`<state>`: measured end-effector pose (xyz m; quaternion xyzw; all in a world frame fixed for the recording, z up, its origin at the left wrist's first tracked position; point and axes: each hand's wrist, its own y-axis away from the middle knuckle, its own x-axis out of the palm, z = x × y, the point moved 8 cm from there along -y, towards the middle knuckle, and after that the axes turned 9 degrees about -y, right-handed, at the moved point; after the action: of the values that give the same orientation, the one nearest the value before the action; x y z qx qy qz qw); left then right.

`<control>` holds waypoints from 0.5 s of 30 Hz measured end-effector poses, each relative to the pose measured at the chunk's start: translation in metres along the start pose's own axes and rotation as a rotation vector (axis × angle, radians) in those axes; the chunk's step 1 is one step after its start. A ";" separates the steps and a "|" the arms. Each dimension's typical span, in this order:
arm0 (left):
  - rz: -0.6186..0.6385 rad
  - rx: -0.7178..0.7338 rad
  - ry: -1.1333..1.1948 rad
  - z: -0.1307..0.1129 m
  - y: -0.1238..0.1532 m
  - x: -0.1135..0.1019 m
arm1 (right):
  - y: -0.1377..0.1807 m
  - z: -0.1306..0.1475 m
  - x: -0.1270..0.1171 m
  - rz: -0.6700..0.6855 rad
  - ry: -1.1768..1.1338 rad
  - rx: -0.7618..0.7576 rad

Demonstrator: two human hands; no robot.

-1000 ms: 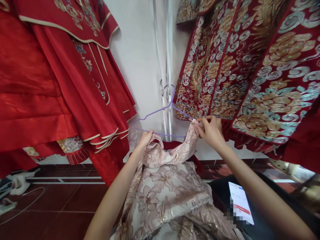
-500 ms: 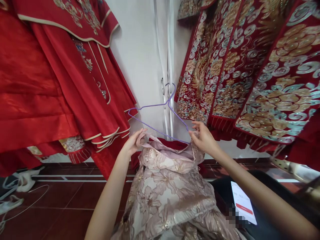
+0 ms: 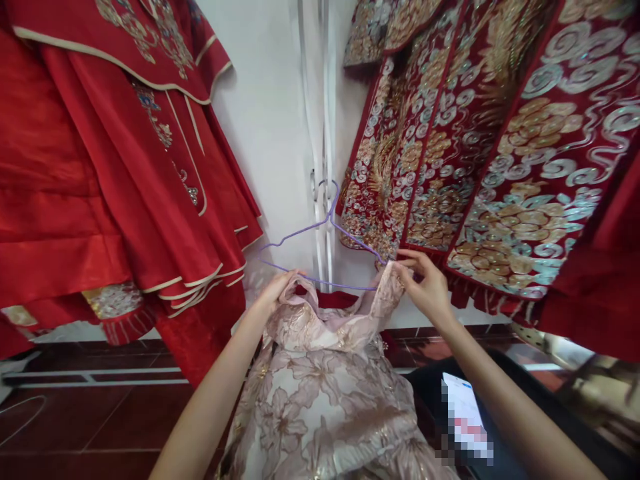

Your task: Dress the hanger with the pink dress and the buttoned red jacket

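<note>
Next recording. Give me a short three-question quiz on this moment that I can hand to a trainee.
1. True or false: the purple wire hanger lies on the floor.
2. What do the right hand's fingers pinch? A) the pink dress at its shoulder; B) a phone; C) a belt.
3. Fill in: the robes hanging at the left are ____ with cream trim.

Key: 1 false, it is held up in front of the wall; 2 A; 3 red.

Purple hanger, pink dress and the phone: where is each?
purple hanger (image 3: 329,219), head view, twist below the hook
pink dress (image 3: 320,393), head view, flowered front panel
phone (image 3: 463,417), head view, its blurred screen
</note>
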<state>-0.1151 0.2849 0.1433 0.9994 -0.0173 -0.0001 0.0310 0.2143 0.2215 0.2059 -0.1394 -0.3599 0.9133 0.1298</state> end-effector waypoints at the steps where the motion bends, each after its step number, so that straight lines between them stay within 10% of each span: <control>1: -0.018 -0.014 0.012 0.003 0.001 0.003 | -0.006 0.000 -0.002 0.036 -0.032 0.004; 15: 0.039 -0.024 0.108 0.024 0.006 0.043 | -0.038 0.032 0.027 0.048 0.377 -0.196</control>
<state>-0.0725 0.2763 0.1199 0.9970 -0.0348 0.0541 0.0437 0.1835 0.2373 0.2500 -0.3280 -0.4130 0.8346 0.1589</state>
